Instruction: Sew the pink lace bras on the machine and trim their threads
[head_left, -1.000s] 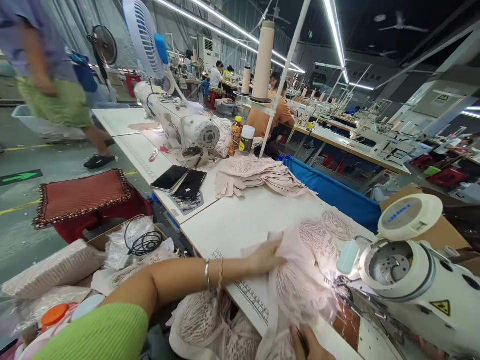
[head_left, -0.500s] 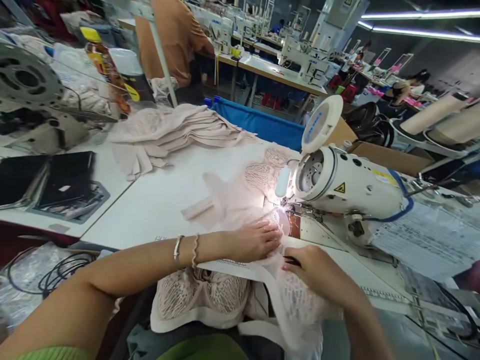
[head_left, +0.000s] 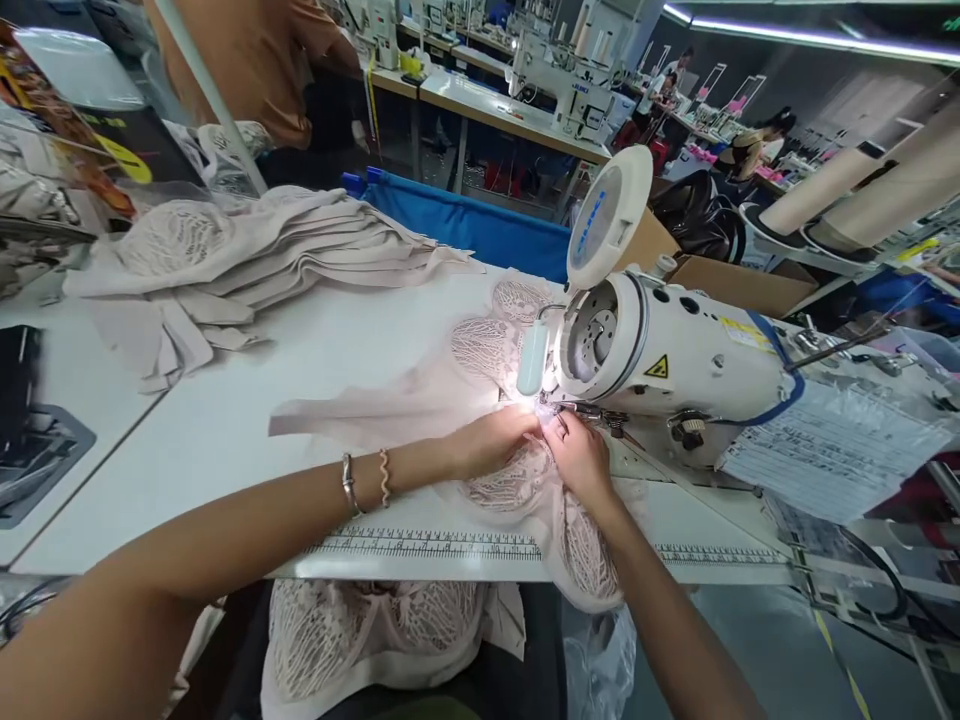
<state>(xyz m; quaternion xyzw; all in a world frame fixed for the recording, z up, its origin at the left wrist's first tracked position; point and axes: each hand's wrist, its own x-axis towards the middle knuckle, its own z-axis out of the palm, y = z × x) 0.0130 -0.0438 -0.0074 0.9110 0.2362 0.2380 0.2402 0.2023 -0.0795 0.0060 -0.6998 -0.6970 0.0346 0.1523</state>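
A pale pink lace garment piece (head_left: 450, 395) lies on the white table (head_left: 247, 420) and runs under the head of a white sewing machine (head_left: 667, 355). My left hand (head_left: 491, 442) rests on the lace just left of the needle area, fingers curled and pressing the fabric. My right hand (head_left: 579, 458) pinches the lace right at the presser foot, touching the left hand. The machine's small lamp lights the fingertips. More of the lace hangs over the table's front edge into my lap (head_left: 375, 630).
A stack of folded pale pink pieces (head_left: 247, 255) sits at the back left of the table. A blue cloth bin (head_left: 480, 225) stands behind the table. A paper sheet (head_left: 832, 450) lies right of the machine. Thread cones (head_left: 840, 185) stand far right. A person in orange (head_left: 255, 60) sits beyond.
The view has swung from the left side of the room down to the machine. Both hands have moved forward along the lace to the needle area, and the fabric has been drawn up under the machine head.
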